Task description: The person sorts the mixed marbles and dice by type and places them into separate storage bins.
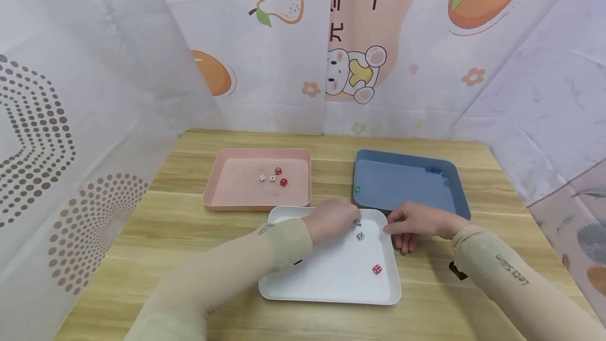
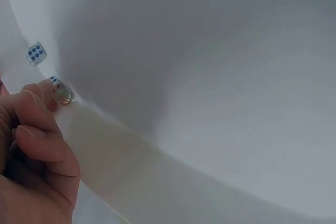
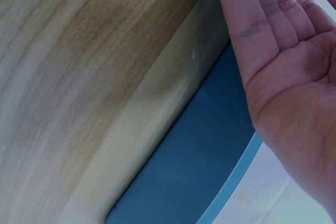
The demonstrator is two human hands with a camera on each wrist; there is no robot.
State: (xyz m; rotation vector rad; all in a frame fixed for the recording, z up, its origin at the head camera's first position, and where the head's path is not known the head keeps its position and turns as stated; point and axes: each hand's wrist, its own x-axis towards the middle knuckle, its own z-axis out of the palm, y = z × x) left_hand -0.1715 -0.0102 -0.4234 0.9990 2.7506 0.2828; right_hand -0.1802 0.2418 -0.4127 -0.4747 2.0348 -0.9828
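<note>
My left hand (image 1: 331, 219) reaches into the white tray (image 1: 331, 288) at its far right corner, fingers bent. In the left wrist view its fingertips meet a small clear glass bead (image 2: 64, 96) by the tray wall; whether they pinch it is unclear. Beside the bead is a partly hidden white die (image 2: 54, 80). Another white die (image 1: 361, 236) and a red die (image 1: 377, 269) lie on the tray floor. Close to the tray's right rim is my right hand (image 1: 418, 221), its fingers fairly straight in the right wrist view, with nothing visible in it.
A pink tray (image 1: 215, 186) at the back left holds red and white dice (image 1: 283, 182). At the back right, a blue tray (image 1: 393, 172) contains several small blue and green glass pieces (image 1: 434, 170). The wooden table (image 1: 156, 236) meets hanging printed curtains (image 1: 279, 78).
</note>
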